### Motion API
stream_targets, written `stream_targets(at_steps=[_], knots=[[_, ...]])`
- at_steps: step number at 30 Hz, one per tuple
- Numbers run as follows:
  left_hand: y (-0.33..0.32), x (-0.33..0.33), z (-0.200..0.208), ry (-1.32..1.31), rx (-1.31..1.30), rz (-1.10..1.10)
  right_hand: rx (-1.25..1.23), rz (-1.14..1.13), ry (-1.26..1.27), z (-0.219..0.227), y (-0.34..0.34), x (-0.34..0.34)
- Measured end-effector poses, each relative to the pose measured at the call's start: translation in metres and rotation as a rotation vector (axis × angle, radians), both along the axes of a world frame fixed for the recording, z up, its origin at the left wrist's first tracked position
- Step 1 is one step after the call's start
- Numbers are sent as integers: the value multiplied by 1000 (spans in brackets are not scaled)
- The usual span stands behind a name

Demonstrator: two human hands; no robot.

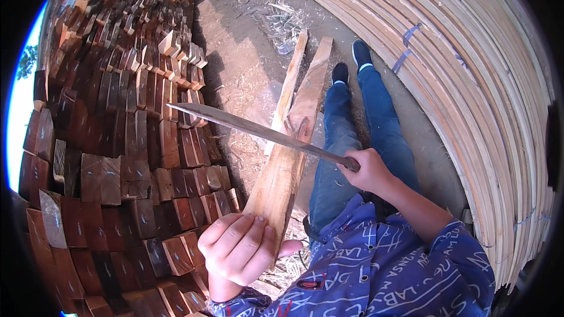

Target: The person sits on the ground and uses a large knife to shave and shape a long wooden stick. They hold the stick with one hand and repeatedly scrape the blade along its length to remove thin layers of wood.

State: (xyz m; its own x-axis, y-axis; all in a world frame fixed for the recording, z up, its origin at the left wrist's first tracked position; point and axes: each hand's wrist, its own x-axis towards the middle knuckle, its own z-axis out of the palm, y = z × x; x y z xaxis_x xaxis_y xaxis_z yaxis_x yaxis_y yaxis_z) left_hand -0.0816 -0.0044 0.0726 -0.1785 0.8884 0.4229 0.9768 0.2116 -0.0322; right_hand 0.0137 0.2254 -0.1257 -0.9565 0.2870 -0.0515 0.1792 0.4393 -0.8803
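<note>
Plank (294,135) | long axis runs away, far end down | left hand (238,246) grip closed on near end | right hand (370,170) grips machete (258,131)

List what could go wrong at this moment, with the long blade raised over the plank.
1. The left hand grips the plank at its near end, in line with the blade; a glancing stroke could slide down toward the fingers.
2. The legs and shoes lie right beside the plank, so a deflected blade might reach them.
3. The plank is steadied by one hand only and could twist when struck.
</note>
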Motion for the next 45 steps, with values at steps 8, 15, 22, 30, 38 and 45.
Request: stream_targets(at_steps=[8, 15, 22, 30, 38, 45], knots=[[-19, -10, 2, -37, -61, 102, 25, 233, 26, 62, -15, -9], [-40, -11, -2, -26, -195, 226, 151, 168, -147, 13, 0, -37], [-61, -10, -24, -80, -111, 264, 190, 280, -146, 43, -23, -36], [-44, -3, -23, -36, -108, 89, 268, 253, -188, 29, 3, -38], [-37, 5, -28, -69, -74, 102, 198, 315, -263, 60, -8, -28], [-22, 19, -21, -56, -147, 37, 338, 364, -238, 53, 5, -17]])
